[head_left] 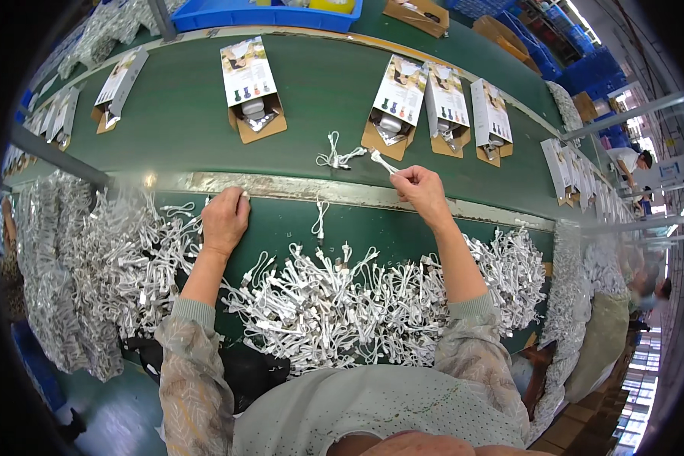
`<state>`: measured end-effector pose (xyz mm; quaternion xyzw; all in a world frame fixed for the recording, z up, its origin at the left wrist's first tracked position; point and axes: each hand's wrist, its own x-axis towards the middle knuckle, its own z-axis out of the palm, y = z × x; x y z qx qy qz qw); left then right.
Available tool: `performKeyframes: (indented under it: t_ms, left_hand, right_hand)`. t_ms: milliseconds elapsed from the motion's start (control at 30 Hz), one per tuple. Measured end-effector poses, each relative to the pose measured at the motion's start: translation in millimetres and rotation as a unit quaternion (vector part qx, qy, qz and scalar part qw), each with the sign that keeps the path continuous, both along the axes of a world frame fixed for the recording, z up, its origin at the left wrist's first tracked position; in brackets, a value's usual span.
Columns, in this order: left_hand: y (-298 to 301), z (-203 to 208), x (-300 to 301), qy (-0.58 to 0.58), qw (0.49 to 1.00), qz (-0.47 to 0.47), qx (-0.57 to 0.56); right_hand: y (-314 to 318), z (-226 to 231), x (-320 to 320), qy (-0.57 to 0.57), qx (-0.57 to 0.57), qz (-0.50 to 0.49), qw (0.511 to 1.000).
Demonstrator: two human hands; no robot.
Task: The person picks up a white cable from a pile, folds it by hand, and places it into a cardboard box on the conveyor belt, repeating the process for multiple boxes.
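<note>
My right hand (422, 194) is raised over the green conveyor belt (311, 106), fingers pinched on one end of a short white cable (384, 161). The cable's other end points at an open box (395, 99) with a white device and a bag showing in its mouth. Left of that cable, a small bunch of white cables (340, 156) lies on the belt. My left hand (226, 220) rests by the metal rail with its fingers curled; whatever they may hold is hidden. A single looped cable (321, 219) lies between my hands, beyond a large heap of white cables (334, 308).
More open boxes stand along the belt, one box (252, 87) left of centre. A metal rail (296, 188) divides belt and worktable. Clear plastic bags (61, 273) pile at the left. A blue tray (266, 17) sits across the belt. Another person (629, 162) is far right.
</note>
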<state>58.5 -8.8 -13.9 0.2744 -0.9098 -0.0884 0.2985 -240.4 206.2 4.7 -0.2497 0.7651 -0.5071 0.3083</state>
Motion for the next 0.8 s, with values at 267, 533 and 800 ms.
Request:
performKeyframes:
  t_ms: [267,533,800]
  left_hand:
    - [9,-3,22,-0.013,0.999,0.021,0.02]
    - [16,1,41,-0.014,0.999,0.04,0.022]
    - [16,-5,32,-0.008,0.999,0.03,0.025]
  right_hand:
    - [-26,-27,-36,0.113,0.065,-0.163,0.978]
    - [-45,-54,-51,0.309,0.092,-0.228,0.919]
    - [-11,-52,-110,0.297,0.155,-0.222,0.915]
